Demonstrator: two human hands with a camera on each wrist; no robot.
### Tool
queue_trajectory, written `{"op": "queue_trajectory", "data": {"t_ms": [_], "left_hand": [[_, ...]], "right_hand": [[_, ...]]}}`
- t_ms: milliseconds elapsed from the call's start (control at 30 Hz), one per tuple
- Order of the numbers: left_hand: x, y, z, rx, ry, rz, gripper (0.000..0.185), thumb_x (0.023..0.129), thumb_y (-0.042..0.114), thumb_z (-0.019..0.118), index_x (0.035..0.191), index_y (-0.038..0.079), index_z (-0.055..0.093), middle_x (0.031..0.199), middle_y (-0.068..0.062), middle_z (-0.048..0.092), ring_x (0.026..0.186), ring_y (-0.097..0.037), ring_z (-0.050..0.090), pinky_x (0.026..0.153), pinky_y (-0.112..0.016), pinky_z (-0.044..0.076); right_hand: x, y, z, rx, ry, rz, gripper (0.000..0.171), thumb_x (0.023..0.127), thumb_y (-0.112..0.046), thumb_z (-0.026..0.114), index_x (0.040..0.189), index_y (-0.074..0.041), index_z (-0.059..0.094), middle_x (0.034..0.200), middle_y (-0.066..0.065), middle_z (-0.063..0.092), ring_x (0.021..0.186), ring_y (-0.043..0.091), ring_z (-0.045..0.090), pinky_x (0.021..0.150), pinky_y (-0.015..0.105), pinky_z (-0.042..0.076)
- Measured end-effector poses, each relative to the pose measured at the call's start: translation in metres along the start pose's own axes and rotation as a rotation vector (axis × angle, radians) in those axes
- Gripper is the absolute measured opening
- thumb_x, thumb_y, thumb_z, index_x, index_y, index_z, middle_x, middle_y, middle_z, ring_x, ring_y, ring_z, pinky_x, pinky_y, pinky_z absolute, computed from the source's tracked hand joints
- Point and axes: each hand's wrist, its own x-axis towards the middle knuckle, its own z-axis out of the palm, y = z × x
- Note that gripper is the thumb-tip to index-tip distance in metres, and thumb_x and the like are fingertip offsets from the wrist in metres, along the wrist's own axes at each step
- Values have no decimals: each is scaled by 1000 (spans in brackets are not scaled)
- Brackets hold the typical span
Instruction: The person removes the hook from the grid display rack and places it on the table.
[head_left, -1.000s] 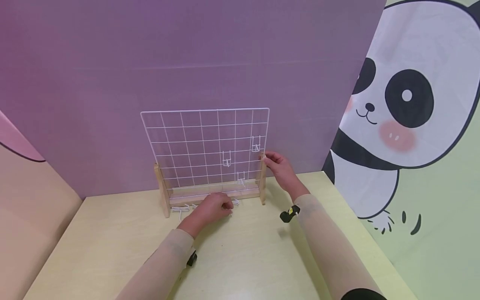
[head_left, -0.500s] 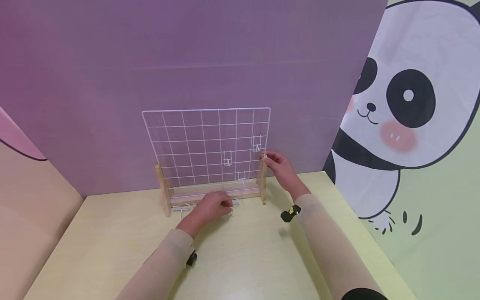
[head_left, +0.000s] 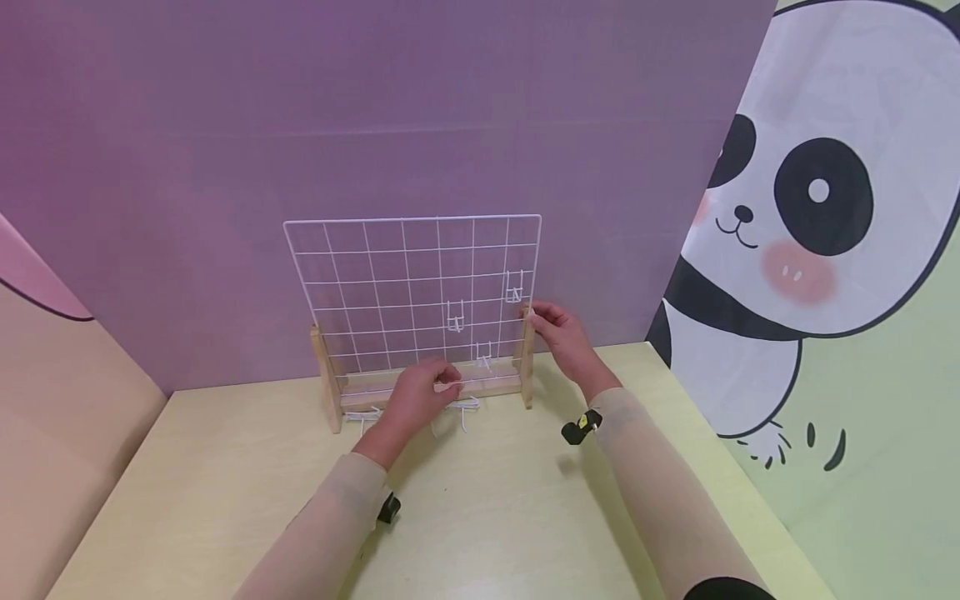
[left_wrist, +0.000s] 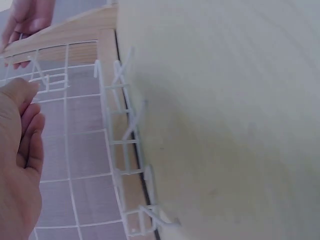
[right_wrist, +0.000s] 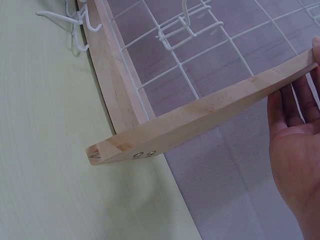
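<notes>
A white wire grid [head_left: 390,283] stands in a wooden stand [head_left: 495,385] at the back of the table. Three white hooks hang on it, the lowest hook [head_left: 482,354] near the right post. My right hand [head_left: 558,333] holds the top of the right post [right_wrist: 210,115] between thumb and fingers. My left hand [head_left: 420,396] hovers in front of the stand's bottom bar, fingers bunched on a white wire hook; the hold itself is mostly hidden. Several loose hooks [head_left: 363,417] lie on the table along the stand, and they also show in the left wrist view [left_wrist: 127,125].
The pale wooden table [head_left: 225,467] reaches a purple backdrop [head_left: 375,108] just behind the stand. A panda-printed wall [head_left: 810,217] closes the right side, and a pink panel [head_left: 45,400] the left. The table's right edge runs close to my right forearm.
My left hand has risen from the loose hooks on the table to the height of the stand's bottom bar. The right hand has stayed on the post.
</notes>
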Motion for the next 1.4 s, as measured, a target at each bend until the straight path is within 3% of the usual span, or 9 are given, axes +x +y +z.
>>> {"op": "queue_trajectory", "data": {"t_ms": [267, 400, 567, 833, 1167, 1400], "left_hand": [[7, 9, -11, -81, 152, -2, 15, 100, 15, 84, 109, 6, 77, 109, -9, 75, 107, -32, 72, 97, -50, 62], [10, 14, -14, -115, 211, -5, 19, 99, 13, 84, 113, 3, 75, 113, -11, 73, 110, -34, 71, 99, -51, 61], [16, 19, -16, -147, 271, 16, 32, 96, 10, 86, 122, -2, 71, 119, -15, 71, 114, -37, 68, 103, -52, 58], [24, 28, -19, -196, 365, 79, 36, 94, 9, 89, 123, -1, 71, 121, -14, 69, 116, -35, 67, 106, -48, 56], [30, 41, -24, -205, 380, 147, 32, 93, 4, 88, 120, -2, 71, 119, -14, 70, 115, -33, 69, 105, -45, 58], [32, 44, -25, -209, 377, 134, 27, 95, 4, 86, 118, 0, 72, 118, -14, 69, 113, -32, 68, 103, -45, 58]], "right_hand": [[-2, 0, -1, -27, 9, 35, 33, 111, -16, 70, 141, -2, 69, 131, 5, 76, 125, 17, 65, 127, 44, 42], [-2, 0, 0, -9, 5, 22, 35, 111, -13, 70, 142, 2, 67, 131, 8, 76, 123, 16, 66, 125, 44, 44], [-2, 1, 0, 16, -1, -7, 35, 111, -8, 68, 142, 8, 64, 128, 6, 77, 120, 14, 67, 120, 39, 48], [-1, 3, -2, -1, -2, -11, 30, 111, -9, 68, 138, 3, 69, 126, 3, 77, 121, 16, 66, 121, 41, 47], [-1, 0, 0, -8, -9, 1, 36, 111, -12, 68, 143, 5, 65, 133, 11, 75, 125, 18, 65, 126, 47, 42], [0, 1, 0, -4, -12, 7, 36, 112, -11, 66, 145, 5, 63, 127, 2, 77, 124, 15, 66, 126, 45, 43]]}}
